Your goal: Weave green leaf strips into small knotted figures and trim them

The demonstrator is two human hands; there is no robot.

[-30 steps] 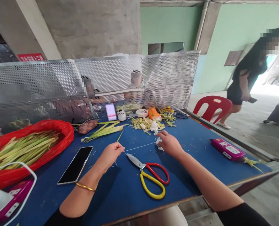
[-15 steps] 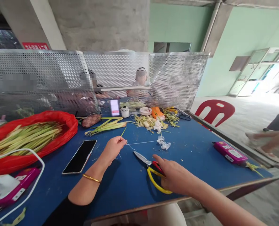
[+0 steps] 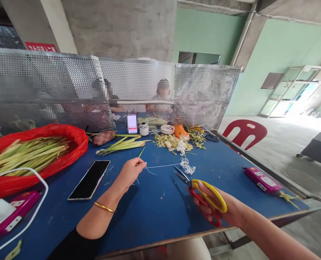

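- Red-and-yellow scissors (image 3: 194, 183) were gripped by the fingers of the right hand (image 3: 230, 207).
- White thread (image 3: 163, 166) and a green strip (image 3: 142, 152) were pinched by the left hand (image 3: 129, 172).

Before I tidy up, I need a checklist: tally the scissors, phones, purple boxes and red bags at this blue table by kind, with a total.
Scissors: 1 pair, in the right hand
Phones: 2, a flat phone and an upright phone
Purple boxes: 2, a left box and a right box
Red bag: 1
Total: 6
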